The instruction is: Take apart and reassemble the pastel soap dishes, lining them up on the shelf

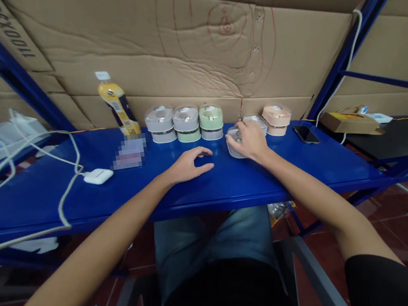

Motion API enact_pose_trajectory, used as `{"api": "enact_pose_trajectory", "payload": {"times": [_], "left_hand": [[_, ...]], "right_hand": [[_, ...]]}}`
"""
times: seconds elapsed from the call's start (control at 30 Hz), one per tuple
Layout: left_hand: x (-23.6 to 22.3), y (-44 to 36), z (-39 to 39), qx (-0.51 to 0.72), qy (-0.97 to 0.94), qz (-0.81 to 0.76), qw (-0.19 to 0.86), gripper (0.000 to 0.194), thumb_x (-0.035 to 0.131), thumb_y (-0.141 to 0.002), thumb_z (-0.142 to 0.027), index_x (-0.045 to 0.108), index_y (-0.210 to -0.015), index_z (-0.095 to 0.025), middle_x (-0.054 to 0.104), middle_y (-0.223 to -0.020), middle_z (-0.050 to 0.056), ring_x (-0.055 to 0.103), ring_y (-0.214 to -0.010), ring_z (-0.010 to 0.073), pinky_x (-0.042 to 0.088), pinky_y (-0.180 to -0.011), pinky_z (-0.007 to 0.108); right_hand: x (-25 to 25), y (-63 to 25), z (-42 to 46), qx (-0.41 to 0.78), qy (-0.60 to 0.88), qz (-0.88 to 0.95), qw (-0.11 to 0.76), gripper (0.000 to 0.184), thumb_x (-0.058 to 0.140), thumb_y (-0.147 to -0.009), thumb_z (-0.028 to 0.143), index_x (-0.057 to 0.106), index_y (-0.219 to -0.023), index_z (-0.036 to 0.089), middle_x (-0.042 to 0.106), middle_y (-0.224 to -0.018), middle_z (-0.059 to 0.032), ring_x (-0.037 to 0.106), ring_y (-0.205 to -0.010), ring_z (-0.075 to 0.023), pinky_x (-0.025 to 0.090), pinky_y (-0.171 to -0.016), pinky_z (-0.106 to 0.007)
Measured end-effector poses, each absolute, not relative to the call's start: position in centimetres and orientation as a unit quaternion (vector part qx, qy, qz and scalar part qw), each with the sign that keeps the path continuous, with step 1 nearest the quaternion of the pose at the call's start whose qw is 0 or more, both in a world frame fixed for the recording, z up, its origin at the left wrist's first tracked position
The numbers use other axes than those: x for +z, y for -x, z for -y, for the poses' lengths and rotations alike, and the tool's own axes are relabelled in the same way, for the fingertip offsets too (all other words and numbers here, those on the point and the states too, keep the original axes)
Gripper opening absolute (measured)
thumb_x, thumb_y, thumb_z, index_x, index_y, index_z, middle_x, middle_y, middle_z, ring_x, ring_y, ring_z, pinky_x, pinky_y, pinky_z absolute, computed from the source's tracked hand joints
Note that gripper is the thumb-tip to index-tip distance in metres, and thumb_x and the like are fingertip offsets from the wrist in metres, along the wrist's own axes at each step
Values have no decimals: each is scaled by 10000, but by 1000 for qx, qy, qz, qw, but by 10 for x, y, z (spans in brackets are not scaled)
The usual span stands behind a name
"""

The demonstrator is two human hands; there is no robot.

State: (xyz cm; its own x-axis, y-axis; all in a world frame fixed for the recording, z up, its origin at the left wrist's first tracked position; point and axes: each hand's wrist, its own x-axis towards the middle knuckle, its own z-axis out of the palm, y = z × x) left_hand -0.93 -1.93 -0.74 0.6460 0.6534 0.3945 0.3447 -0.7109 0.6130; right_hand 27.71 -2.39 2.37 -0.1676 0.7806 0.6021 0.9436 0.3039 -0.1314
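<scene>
My right hand [251,138] reaches over a small grey rounded plastic box [237,152], fingers curled round its top and side. Just behind that hand, partly hidden, is another pale box [257,123]. My left hand [189,165] rests on the blue table, its thumb and fingers apart in a C shape with nothing between them. Beyond it stand stacked boxes with clear domed lids: a grey stack [161,123], a grey-over-green stack [187,124] and a green-over-grey stack [211,121]. To the right sits a peach-coloured stack [277,119].
A yellow drink bottle [118,104] stands at the back left, near a blurred-out flat item [130,152]. A white earphone case [98,176] and white cables [73,147] lie at left. At right are a phone [305,134] and a cardboard box [349,123]. Blue frame posts [363,11] flank the table.
</scene>
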Motion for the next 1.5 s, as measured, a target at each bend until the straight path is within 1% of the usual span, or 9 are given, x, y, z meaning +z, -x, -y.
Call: {"api": "enact_pose_trajectory", "payload": {"times": [0.17,0.33,0.47,0.63,0.83,1.0,1.07,1.3,1.5], "left_hand": [[-10,9,20,310,-859,-292,285,668,861,-892,-572,663,-1411,-200,779,-1408,168,754,-1316,351,582,-1184,585],[-18,9,15,338,-839,-297,306,1175,1053,-662,-572,491,-1623,-195,679,-1549,250,695,-1420,426,555,-1214,638],[-20,9,13,354,-839,-292,292,1351,1086,-586,-608,419,-1684,-191,593,-1648,281,599,-1536,486,486,-1285,662],[-17,9,15,336,-845,-291,296,1273,1046,-648,-621,422,-1670,-189,660,-1587,247,636,-1491,485,502,-1266,653],[-15,11,19,346,-845,-303,273,1264,1035,-655,-664,454,-1678,-202,633,-1608,231,627,-1479,470,504,-1260,642],[-9,11,28,294,-890,-272,216,669,866,-885,-678,780,-1409,-270,664,-1477,134,624,-1454,408,468,-1309,608],[-7,11,32,287,-893,-275,211,590,815,-923,-697,838,-1336,-277,628,-1489,135,588,-1488,414,450,-1329,607],[-3,18,27,312,-874,-322,189,641,678,-975,-783,879,-1245,-239,607,-1517,151,573,-1497,426,463,-1313,596],[-3,41,9,338,-845,-393,131,620,654,-970,-759,868,-1185,-219,644,-1394,146,620,-1420,406,485,-1280,589]], "right_hand": [[32,-277,26,-9,676,694,249,918,749,-874,833,698,-1427,102,773,-1306,-321,721,-1278,-545,596,-1028,-693],[40,-272,31,113,473,842,234,1070,856,-828,773,541,-1658,175,674,-1612,-248,678,-1459,-457,564,-1193,-628],[43,-258,44,119,406,876,231,1123,883,-801,783,511,-1700,221,588,-1713,-214,607,-1543,-450,502,-1268,-653],[35,-244,52,104,385,898,185,1061,906,-795,735,557,-1665,239,681,-1596,-190,663,-1447,-432,546,-1212,-639],[38,-270,48,110,388,876,264,927,806,-879,771,616,-1603,223,693,-1589,-180,675,-1436,-403,543,-1215,-592],[40,-313,40,132,503,811,269,942,799,-886,756,609,-1595,166,749,-1477,-209,771,-1184,-385,627,-1066,-579],[38,-324,38,137,542,793,240,951,838,-866,728,611,-1591,157,768,-1436,-216,784,-1125,-383,633,-1049,-592],[37,-339,34,178,579,764,223,966,853,-870,680,584,-1631,150,698,-1587,-214,732,-1358,-406,565,-1211,-569],[35,-349,28,170,562,789,180,1015,986,-725,488,615,-1615,173,678,-1635,-191,667,-1482,-435,490,-1300,-599]]}}
